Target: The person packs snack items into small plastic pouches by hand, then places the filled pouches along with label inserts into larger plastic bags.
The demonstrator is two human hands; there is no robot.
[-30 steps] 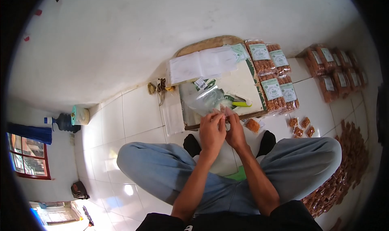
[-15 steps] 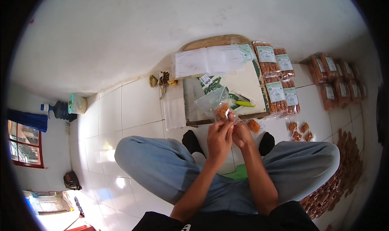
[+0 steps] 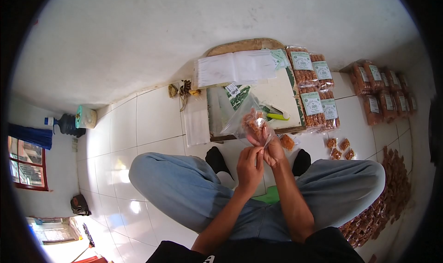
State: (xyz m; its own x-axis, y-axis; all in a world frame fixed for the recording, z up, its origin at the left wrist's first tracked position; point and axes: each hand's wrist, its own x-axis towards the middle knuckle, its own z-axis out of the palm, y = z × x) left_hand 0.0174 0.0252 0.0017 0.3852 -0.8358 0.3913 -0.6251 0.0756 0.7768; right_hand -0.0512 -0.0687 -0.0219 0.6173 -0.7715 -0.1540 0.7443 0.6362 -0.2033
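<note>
In front of me a clear plastic bag [image 3: 234, 122] is spread open over the near edge of the low board. Orange-brown snack packets [image 3: 254, 120] show inside it. My right hand [image 3: 274, 151] has its fingers within the bag, seen through the film and wrapped about the packets. My left hand [image 3: 250, 167] is closed in a pinch at the bag's mouth, close against the right wrist. Another orange snack packet [image 3: 288, 142] lies on the floor just right of my right hand.
The low board [image 3: 272, 92] carries white plastic sheets [image 3: 235, 68], green labels [image 3: 277, 57] and a green-handled cutter [image 3: 278, 116]. Labelled snack packs [image 3: 311, 103] stand to its right, more packs [image 3: 385, 103] beyond. Small packets [image 3: 340, 145] and a large pile [image 3: 387, 196] lie right.
My right hand has pushed further up into the bag, and the packets in it sit higher. The bag has opened wider. My left hand has shifted slightly down and remains at its mouth.
</note>
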